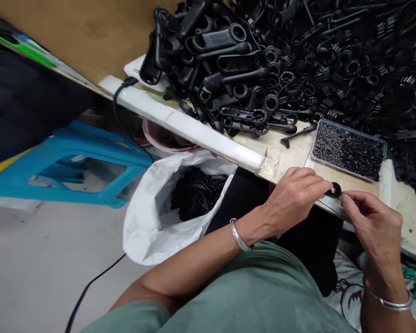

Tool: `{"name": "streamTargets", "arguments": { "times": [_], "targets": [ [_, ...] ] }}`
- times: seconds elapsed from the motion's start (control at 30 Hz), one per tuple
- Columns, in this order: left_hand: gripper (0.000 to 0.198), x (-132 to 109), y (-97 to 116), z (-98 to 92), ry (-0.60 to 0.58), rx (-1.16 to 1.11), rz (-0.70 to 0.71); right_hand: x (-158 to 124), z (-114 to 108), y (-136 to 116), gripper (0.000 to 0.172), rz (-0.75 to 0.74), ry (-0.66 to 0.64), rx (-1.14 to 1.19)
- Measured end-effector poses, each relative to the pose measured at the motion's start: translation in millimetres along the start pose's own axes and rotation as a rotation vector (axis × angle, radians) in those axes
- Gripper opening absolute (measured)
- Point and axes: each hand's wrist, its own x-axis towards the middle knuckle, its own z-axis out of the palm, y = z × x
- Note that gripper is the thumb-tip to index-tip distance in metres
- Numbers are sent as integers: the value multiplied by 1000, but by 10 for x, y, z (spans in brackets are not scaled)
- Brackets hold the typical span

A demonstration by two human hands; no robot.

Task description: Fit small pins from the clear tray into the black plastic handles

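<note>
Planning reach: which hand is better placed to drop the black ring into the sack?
Left hand, likely: it touches the black ring and sits nearer the white sack than the right hand.

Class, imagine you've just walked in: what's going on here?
A person seated or standing at a table has both hands on close work. The left hand holds a small black ring-like part by the table's edge; the right hand has its thumb at the part's other side, though whether it grips is unclear. Just beyond sits a clear box of tiny dark pieces, with heaped black plastic parts behind.
</note>
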Motion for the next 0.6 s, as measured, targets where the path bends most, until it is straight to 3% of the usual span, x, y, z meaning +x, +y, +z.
{"name": "streamTargets", "arguments": {
  "times": [0.17, 0.3, 0.47, 0.6],
  "targets": [
    [21, 183, 39, -97, -154, 208, 81, -74, -29, 4, 20, -4, 47, 13],
    [20, 352, 67, -143, -262, 274, 140, -152, -24, -46, 19, -3, 10, 86],
    [12, 433, 119, -163, -319, 327, 211, -218, 74, -130, 19, 15, -77, 235],
    [16, 413, 139, -157, -344, 299, 179, -220, 121, -139, 17, 121, -39, 339]
  ]
}}
